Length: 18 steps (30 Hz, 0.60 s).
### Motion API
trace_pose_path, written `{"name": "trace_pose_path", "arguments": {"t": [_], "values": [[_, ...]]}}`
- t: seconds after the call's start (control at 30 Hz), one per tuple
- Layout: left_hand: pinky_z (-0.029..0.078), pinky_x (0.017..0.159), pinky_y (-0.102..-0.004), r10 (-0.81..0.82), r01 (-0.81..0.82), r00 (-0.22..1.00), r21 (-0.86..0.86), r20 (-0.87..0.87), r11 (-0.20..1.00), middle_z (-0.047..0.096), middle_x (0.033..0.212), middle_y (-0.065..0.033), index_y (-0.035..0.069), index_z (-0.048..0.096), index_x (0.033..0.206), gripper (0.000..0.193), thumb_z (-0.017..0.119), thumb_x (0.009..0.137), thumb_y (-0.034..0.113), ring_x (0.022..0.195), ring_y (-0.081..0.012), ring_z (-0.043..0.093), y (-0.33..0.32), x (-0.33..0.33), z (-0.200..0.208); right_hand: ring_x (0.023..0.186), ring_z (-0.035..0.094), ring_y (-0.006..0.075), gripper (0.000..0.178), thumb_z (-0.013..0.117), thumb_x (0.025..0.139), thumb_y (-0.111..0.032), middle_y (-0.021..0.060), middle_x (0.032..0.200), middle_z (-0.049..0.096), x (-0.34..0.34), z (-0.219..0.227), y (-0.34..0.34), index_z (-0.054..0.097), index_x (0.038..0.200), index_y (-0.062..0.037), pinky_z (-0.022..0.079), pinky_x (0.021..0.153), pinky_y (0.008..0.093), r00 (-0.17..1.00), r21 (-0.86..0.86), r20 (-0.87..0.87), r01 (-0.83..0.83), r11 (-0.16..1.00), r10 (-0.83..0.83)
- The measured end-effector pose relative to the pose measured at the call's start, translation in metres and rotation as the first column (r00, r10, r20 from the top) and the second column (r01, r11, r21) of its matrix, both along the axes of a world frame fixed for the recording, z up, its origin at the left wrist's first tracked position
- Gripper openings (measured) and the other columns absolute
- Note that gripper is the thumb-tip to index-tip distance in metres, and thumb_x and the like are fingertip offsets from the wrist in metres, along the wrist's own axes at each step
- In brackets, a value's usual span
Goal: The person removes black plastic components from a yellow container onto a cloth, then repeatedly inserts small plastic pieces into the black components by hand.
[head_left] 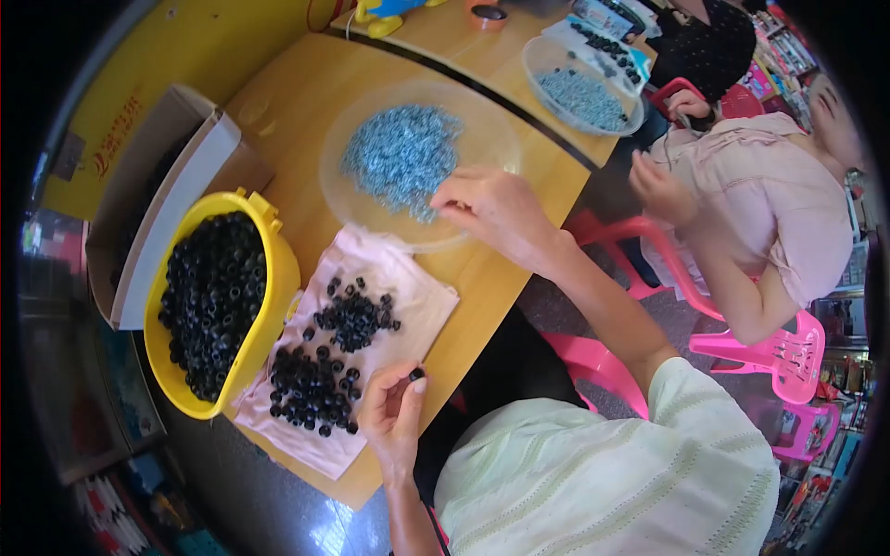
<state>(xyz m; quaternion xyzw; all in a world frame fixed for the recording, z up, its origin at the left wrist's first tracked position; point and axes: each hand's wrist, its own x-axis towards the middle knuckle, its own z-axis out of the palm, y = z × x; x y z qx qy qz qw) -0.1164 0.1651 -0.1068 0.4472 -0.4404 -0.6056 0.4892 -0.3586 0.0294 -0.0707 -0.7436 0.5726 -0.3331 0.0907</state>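
Observation:
My left hand [393,419] is closed in a pinch on a small black plastic knob [416,374], held up between thumb and fingertips near the table's front edge. Over the clear round tray [491,130], my right hand [496,211] has its fingers pressed together at the edge of a heap of small bluish metal pieces [399,153]. What those fingertips hold, if anything, is too small to make out. Beside my left hand, two groups of black knobs [313,389] lie on a pale pink cloth [408,292].
A yellow tub [276,306] full of black knobs stands left of the cloth, against an open cardboard box [171,199]. Across a dark table gap is another clear tray [538,69] of metal pieces. A co-worker [742,195] sits at right near pink plastic chairs [769,357].

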Motion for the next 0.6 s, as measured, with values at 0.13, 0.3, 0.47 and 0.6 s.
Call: {"name": "trace_pose_path", "arguments": {"t": [0.13,0.3,0.47,0.6], "values": [[0.052,0.084,-0.0275,-0.022,0.022,1.000,-0.004,0.015,1.000,0.058,0.107,-0.0081,-0.003,0.060,0.105,0.021,0.061,0.086,-0.007,0.093,-0.0149,0.061,-0.002,0.001,-0.001,0.073,0.063,0.0258,0.008,0.066,0.078,-0.010,0.0072,0.083,0.064,-0.010,-0.007,-0.014,0.064,0.085,-0.0069,0.050,0.063,0.0346,0.990,0.097,-0.031,-0.136,0.986,0.140],[0.050,0.085,-0.0258,-0.032,0.032,0.999,0.018,0.008,0.999,0.058,0.107,-0.0078,-0.002,0.061,0.106,0.020,0.062,0.086,-0.007,0.095,-0.0136,0.060,-0.005,-0.001,0.000,0.074,0.064,0.0261,0.007,0.066,0.077,-0.008,0.0077,0.083,0.064,-0.007,-0.008,-0.021,0.064,0.084,-0.0067,0.050,0.066,0.0342,0.983,0.180,-0.024,-0.177,0.968,0.184],[0.049,0.086,-0.0240,-0.043,0.044,0.998,-0.014,0.051,0.999,0.058,0.106,-0.0068,-0.002,0.061,0.106,0.020,0.062,0.087,-0.005,0.094,-0.0119,0.060,-0.004,-0.003,0.000,0.074,0.064,0.0267,0.006,0.066,0.076,-0.008,0.0074,0.081,0.063,-0.008,-0.006,-0.020,0.064,0.082,-0.0063,0.050,0.066,0.0343,0.976,0.164,-0.051,-0.202,0.966,0.212],[0.048,0.085,-0.0231,-0.033,0.034,0.993,-0.005,0.110,0.999,0.059,0.105,-0.0060,-0.002,0.062,0.106,0.019,0.062,0.087,-0.005,0.094,-0.0112,0.059,-0.004,-0.003,0.003,0.074,0.064,0.0270,0.006,0.066,0.077,-0.008,0.0076,0.079,0.062,-0.008,-0.008,-0.018,0.065,0.082,-0.0060,0.050,0.066,0.0342,0.974,0.163,-0.075,-0.199,0.966,0.214]]}}
